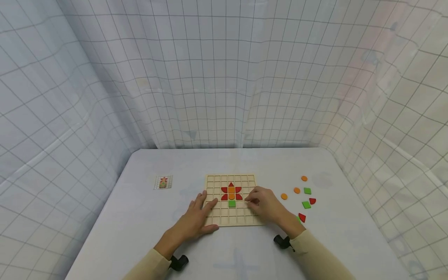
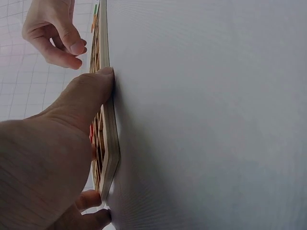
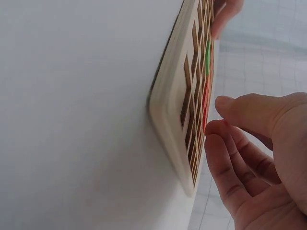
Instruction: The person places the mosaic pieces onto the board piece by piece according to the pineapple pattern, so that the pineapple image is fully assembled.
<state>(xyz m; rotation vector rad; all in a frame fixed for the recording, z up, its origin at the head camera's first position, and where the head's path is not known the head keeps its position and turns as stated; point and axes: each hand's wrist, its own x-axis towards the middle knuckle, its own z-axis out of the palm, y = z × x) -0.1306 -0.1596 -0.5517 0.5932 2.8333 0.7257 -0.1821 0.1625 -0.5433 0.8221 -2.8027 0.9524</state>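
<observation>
A wooden grid board (image 1: 241, 222) lies on the table. Set in its cells are a red triangle (image 1: 231, 184), an orange square (image 1: 231, 189), an orange disc (image 1: 231, 196), a green square (image 1: 232, 203) and several red quarter-round pieces (image 1: 224, 197). My left hand (image 1: 196, 218) is spread at the board's left front corner; its thumb (image 2: 98, 86) presses the front edge, one finger lies over the grid. Above the board's right side is my right hand (image 1: 265, 203), fingers loosely bent. Thumb and forefinger stand slightly apart, with no piece showing between them in the right wrist view.
Loose pieces lie right of the board: orange discs (image 1: 296, 190), green squares (image 1: 306, 205) and red quarter-rounds (image 1: 312, 201), one green piece partly behind the right forearm. A small printed pattern card (image 1: 163, 182) lies at the left. White gridded curtains (image 1: 217, 97) surround the table.
</observation>
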